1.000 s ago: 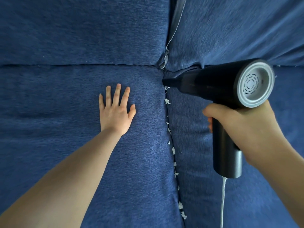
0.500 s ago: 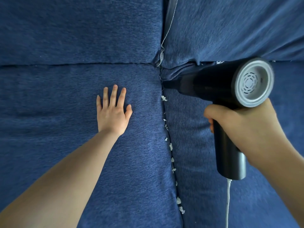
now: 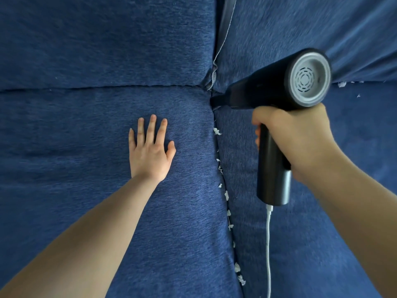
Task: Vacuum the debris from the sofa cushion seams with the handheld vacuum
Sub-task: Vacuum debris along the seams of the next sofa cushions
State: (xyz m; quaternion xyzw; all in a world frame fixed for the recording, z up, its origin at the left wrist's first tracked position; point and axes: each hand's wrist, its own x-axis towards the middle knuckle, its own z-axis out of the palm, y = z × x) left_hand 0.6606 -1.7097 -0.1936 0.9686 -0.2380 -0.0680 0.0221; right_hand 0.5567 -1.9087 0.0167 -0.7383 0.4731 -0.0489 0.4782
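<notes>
The right hand [image 3: 300, 138] grips the handheld vacuum [image 3: 277, 97], its nozzle in the seam [image 3: 223, 181] at the frame's upper centre. The debris [image 3: 226, 195] runs down this seam toward the lower edge, below the nozzle. The left hand [image 3: 150, 153] lies flat and open on the cushion [image 3: 86, 147].

The tip of the handheld vacuum [image 3: 277, 82] sinks into the junction of the seams, so its mouth is hidden by blue fabric. The right hand [image 3: 300, 138] covers the upper part of the grip, and its fingers wrap out of sight behind it. The white cord [image 3: 268, 250] runs off the near edge. Both forearms are cut by the near edge. The pale scraps [image 3: 226, 195] along the seam are too small to identify, possibly paper. The far right cushion [image 3: 300, 24] looks smeared by blur.
</notes>
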